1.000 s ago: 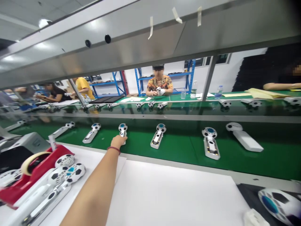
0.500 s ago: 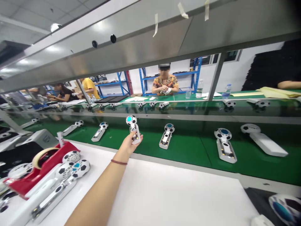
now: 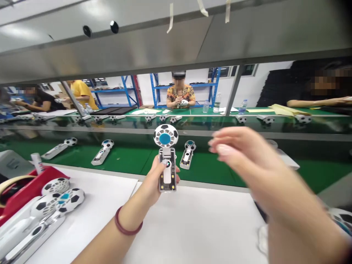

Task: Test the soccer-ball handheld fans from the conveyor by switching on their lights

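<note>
In my left hand [image 3: 154, 179] is a handheld fan [image 3: 167, 170] with a round soccer-ball head and a blue centre, held upright above the white work surface. The front of its handle is off, showing a circuit board. My thumb lies on the round button; the other fingers wrap behind the handle. My right hand [image 3: 242, 157], blurred, is raised on the right, apart from the fan. Its fingers are stretched forward and slightly bent, with nothing visible in them. Another similar fan [image 3: 188, 154] lies on the green conveyor belt [image 3: 154, 156] between the hands.
More fans [image 3: 102, 152] lie along the belt. At left, a red tape dispenser [image 3: 30, 189] stands beside stacked fans [image 3: 41, 227] on white paper [image 3: 198, 223]. A metal shelf [image 3: 137, 51] hangs overhead. Across the line, a person [image 3: 180, 96] handles a white part.
My left hand has brought the fan off the belt, closer to me and higher in view. My right hand has come into view from the right. The camera has turned slightly right.
</note>
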`<state>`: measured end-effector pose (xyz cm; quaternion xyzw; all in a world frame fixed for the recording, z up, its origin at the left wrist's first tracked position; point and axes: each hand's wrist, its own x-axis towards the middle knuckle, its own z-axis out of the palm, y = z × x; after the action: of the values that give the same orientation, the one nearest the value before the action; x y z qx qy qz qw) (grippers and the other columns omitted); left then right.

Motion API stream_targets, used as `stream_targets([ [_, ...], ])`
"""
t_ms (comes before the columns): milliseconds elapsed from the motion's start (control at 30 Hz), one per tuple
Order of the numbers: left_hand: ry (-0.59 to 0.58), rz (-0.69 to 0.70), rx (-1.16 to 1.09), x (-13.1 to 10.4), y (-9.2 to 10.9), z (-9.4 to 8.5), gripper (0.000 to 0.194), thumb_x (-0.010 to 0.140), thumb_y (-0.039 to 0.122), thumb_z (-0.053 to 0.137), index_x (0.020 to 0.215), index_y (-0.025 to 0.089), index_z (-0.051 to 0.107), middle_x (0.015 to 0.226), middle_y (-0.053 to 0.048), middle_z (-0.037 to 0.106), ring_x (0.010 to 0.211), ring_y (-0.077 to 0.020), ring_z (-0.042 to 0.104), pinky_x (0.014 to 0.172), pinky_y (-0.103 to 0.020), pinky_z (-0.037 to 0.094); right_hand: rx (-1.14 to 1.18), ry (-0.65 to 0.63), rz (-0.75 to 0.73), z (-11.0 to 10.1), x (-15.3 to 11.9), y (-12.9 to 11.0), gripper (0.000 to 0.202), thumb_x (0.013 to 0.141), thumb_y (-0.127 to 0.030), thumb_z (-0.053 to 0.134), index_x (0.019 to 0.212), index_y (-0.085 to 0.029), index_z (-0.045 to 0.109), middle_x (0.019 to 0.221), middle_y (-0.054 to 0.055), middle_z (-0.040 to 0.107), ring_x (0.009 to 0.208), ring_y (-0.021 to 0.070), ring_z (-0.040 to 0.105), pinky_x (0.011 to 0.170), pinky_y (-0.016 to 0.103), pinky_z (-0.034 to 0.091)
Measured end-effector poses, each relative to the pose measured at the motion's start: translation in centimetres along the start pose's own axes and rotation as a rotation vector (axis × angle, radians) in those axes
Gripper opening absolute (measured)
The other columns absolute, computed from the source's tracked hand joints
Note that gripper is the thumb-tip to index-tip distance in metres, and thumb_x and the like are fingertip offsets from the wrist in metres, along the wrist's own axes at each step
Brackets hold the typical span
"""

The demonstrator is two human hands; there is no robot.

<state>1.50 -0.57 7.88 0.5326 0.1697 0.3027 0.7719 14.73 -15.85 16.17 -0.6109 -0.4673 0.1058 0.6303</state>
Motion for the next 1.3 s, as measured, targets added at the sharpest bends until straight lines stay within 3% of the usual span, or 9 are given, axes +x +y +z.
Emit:
stream_targets([
  [100, -0.141, -0.060, 0.059, -1.2, -0.8, 1.6, 0.047, 0.077, 0.036, 0.059, 0.114, 0.024, 0.033, 0.084, -0.004, 0.059, 0.065, -0.0171, 0.060, 0.061, -0.032, 0.049, 0.120, -0.110, 0.134, 2.6, 1.6, 1.4, 0.065, 0.071, -0.048, 0.065, 0.128, -0.037, 0.036, 0.125, 0.003, 0.046, 0.106, 0.0204, 0.052, 0.086, 0.037, 0.047],
  [167, -0.209, -0.100, 0.098, -1.9, -1.2, 2.3, 0.051, 0.076, 0.034, 0.062, 0.116, 0.025, 0.031, 0.087, -0.004, 0.058, 0.069, -0.0167, 0.060, 0.063, -0.032, 0.049, 0.249, -0.134, 0.196, 3.9, 2.3, 2.7, 0.074, 0.069, -0.047, 0.067, 0.132, -0.036, 0.029, 0.123, 0.004, 0.047, 0.101, 0.0190, 0.055, 0.086, 0.036, 0.047],
  [367, -0.268, -0.184, 0.050, -2.9, -1.0, 3.4, 0.048, 0.079, 0.032, 0.059, 0.117, 0.025, 0.030, 0.090, -0.003, 0.055, 0.071, -0.0153, 0.057, 0.060, -0.028, 0.046, 0.490, -0.015, 0.174, 5.4, 2.7, 4.3, 0.051, 0.062, -0.042, 0.074, 0.106, -0.029, 0.051, 0.094, -0.001, 0.055, 0.075, 0.0129, 0.056, 0.065, 0.025, 0.050],
  [567, -0.230, -0.245, -0.019, -3.0, -1.1, 4.0, 0.051, 0.075, 0.030, 0.063, 0.114, 0.026, 0.031, 0.088, -0.003, 0.055, 0.068, -0.0152, 0.057, 0.060, -0.029, 0.046, 0.540, -0.028, 0.211, 5.5, 2.7, 4.3, 0.048, 0.062, -0.042, 0.075, 0.102, -0.030, 0.052, 0.087, -0.002, 0.057, 0.071, 0.0117, 0.055, 0.061, 0.022, 0.049],
  [900, -0.253, -0.184, 0.052, -3.0, -1.7, 3.4, 0.060, 0.074, 0.035, 0.064, 0.121, 0.027, 0.027, 0.095, -0.005, 0.054, 0.075, -0.0181, 0.058, 0.063, -0.031, 0.047, 0.632, -0.078, 0.281, 5.0, 2.6, 3.9, 0.049, 0.063, -0.042, 0.075, 0.103, -0.029, 0.049, 0.087, -0.002, 0.057, 0.068, 0.0124, 0.057, 0.059, 0.024, 0.050],
  [1167, -0.303, -0.111, -0.020, -2.9, -0.9, 3.4, 0.051, 0.076, 0.033, 0.062, 0.117, 0.026, 0.031, 0.090, -0.005, 0.056, 0.071, -0.0185, 0.059, 0.061, -0.033, 0.049, 0.673, -0.230, 0.286, 4.9, 2.2, 3.9, 0.063, 0.069, -0.039, 0.071, 0.123, -0.035, 0.038, 0.111, 0.000, 0.056, 0.093, 0.0165, 0.058, 0.079, 0.029, 0.050],
  [1300, -0.298, -0.067, 0.062, -3.0, -0.3, 3.0, 0.051, 0.079, 0.033, 0.059, 0.119, 0.027, 0.029, 0.091, -0.005, 0.057, 0.073, -0.0188, 0.059, 0.063, -0.033, 0.049, 0.626, -0.371, 0.352, 5.0, 2.0, 4.2, 0.054, 0.070, -0.042, 0.069, 0.118, -0.030, 0.047, 0.105, 0.002, 0.059, 0.087, 0.0184, 0.060, 0.073, 0.031, 0.053],
])
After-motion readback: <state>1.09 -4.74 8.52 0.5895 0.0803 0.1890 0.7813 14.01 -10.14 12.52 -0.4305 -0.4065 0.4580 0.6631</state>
